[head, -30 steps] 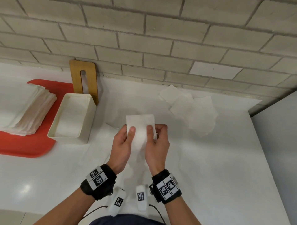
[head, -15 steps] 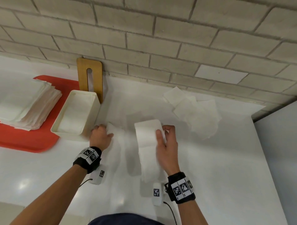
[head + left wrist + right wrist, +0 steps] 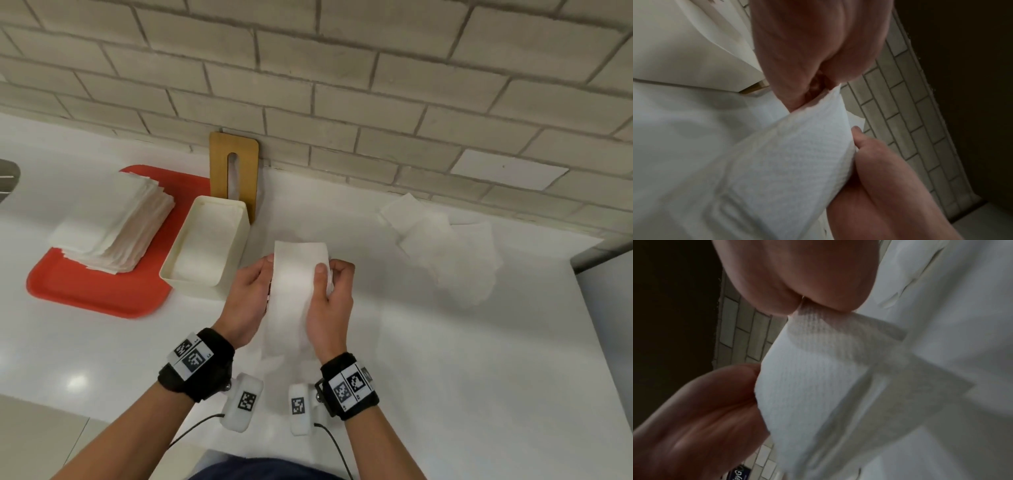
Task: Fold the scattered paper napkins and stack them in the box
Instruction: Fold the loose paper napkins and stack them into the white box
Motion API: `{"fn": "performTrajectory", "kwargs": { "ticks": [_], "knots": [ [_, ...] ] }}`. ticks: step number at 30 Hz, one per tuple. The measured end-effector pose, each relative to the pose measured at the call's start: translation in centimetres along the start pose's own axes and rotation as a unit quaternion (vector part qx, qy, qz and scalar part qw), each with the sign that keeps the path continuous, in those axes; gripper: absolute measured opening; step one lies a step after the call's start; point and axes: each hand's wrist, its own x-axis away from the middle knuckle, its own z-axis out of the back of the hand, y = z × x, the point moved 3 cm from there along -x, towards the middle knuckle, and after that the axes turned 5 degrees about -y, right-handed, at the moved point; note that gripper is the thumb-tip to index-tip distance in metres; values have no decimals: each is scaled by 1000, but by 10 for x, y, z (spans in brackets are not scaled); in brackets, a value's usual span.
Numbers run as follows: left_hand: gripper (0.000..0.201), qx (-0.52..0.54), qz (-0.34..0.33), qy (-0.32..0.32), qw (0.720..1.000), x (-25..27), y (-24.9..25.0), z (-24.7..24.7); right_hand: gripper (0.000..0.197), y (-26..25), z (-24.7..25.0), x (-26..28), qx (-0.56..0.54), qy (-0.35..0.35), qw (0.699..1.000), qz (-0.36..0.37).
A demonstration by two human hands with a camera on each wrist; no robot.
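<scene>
A long white paper napkin [image 3: 294, 291] hangs as a folded strip between my two hands above the white counter. My left hand [image 3: 250, 294] pinches its left edge and my right hand [image 3: 329, 287] pinches its right edge, thumb on top. In the left wrist view the napkin [image 3: 793, 155] is caught between fingertips; in the right wrist view the napkin [image 3: 813, 373] is nipped at its top corner. The cream box [image 3: 239, 233] stands just left of my hands with white napkins lying flat inside. Loose napkins [image 3: 445, 246] lie scattered at the back right.
A red tray [image 3: 99, 298] at the left carries a tall stack of napkins [image 3: 113, 222]. A wooden slotted lid [image 3: 234, 171] leans on the brick wall behind the box. The counter ends at a grey edge [image 3: 596, 260] on the right.
My left hand, which had reached toward the box half a second ago, has come back and taken the napkin's left edge again. The right hand kept hold of it throughout.
</scene>
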Motion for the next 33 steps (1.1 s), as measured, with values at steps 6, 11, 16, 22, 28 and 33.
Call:
{"fn": "performTrajectory", "kwargs": {
  "ticks": [6, 11, 16, 22, 28, 33],
  "knots": [
    [37, 68, 2, 23, 997, 10, 21, 45, 7, -22, -55, 12, 47, 56, 996, 44],
    [20, -24, -77, 26, 996, 4, 42, 102, 45, -36, -108, 21, 111, 64, 990, 67],
    [20, -21, -95, 27, 995, -24, 80, 159, 41, -30, -155, 33, 38, -76, 995, 57],
    [31, -311, -85, -8, 947, -104, 99, 214, 18, -12, -197, 12, 213, -42, 975, 42],
    [52, -468, -135, -52, 872, -153, 69, 230, 27, 9, -233, -15, 392, -133, 907, -76],
    [54, -555, -182, -98, 806, -160, 58, 215, 37, 9, -246, -16, 440, -183, 870, -129]
  ]
}}
